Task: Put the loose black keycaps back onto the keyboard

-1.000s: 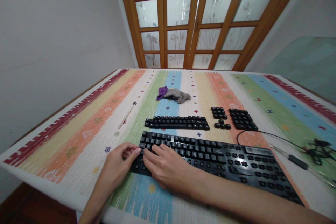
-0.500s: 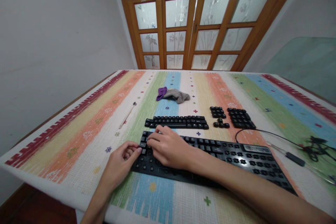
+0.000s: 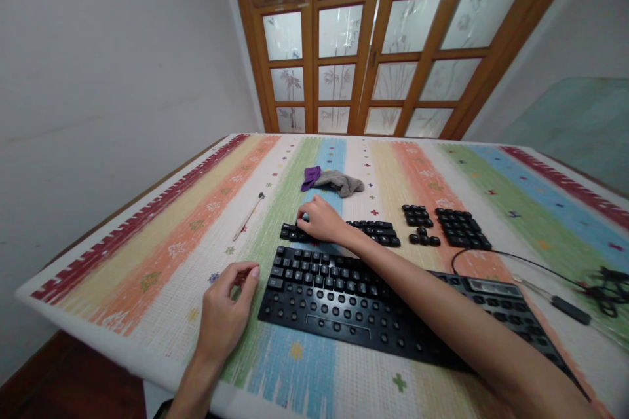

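Observation:
A black keyboard lies in front of me. Its upper left rows carry keycaps, while the lower rows show bare key posts. My right hand reaches across it to the loose rows of black keycaps behind, fingers bent down and closed on a keycap there; the fingertips are partly hidden. Just left of the keyboard, my left hand rests on the cloth with curled fingers, thumb tip against the index finger, nothing seen in it. My right forearm hides part of the keyboard's middle.
Further keycap groups sit at the right. Behind the rows lies a grey and purple cloth; a thin brush is at the left. A black cable and a dark-handled tool lie right, on the striped tablecloth.
My right hand has left the keyboard's upper left keys and moved away from me to the loose keycap rows. My left hand has drawn back off the keyboard's left edge.

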The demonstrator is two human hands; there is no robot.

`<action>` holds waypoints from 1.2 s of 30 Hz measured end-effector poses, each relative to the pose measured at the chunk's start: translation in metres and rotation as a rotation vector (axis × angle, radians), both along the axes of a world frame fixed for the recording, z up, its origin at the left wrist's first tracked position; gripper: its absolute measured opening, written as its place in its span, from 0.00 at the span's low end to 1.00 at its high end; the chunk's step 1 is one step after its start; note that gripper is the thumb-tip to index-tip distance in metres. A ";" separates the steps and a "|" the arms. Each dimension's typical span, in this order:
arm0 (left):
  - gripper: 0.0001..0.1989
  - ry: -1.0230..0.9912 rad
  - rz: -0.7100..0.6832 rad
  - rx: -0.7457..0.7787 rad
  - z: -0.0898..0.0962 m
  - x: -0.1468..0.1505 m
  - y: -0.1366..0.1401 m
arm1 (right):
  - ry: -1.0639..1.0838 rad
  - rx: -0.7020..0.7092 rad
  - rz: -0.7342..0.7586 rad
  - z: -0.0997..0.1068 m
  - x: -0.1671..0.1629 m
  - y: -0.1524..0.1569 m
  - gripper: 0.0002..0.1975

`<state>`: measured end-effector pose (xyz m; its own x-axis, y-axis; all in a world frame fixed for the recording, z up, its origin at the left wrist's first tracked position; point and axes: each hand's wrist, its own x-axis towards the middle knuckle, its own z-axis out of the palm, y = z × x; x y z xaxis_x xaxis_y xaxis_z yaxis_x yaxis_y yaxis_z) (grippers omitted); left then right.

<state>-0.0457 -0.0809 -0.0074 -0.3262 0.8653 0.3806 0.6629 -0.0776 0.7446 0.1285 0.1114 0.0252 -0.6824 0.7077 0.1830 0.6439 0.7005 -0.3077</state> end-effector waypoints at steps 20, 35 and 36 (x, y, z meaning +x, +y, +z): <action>0.08 0.222 -0.225 0.075 0.005 0.009 0.000 | 0.349 0.086 0.372 0.009 0.024 -0.081 0.03; 0.07 0.238 -0.273 0.157 0.005 0.012 -0.003 | 0.234 0.418 0.415 -0.023 0.027 -0.116 0.10; 0.07 0.239 -0.276 0.162 0.005 0.012 -0.003 | 0.233 0.418 0.415 -0.024 0.027 -0.117 0.10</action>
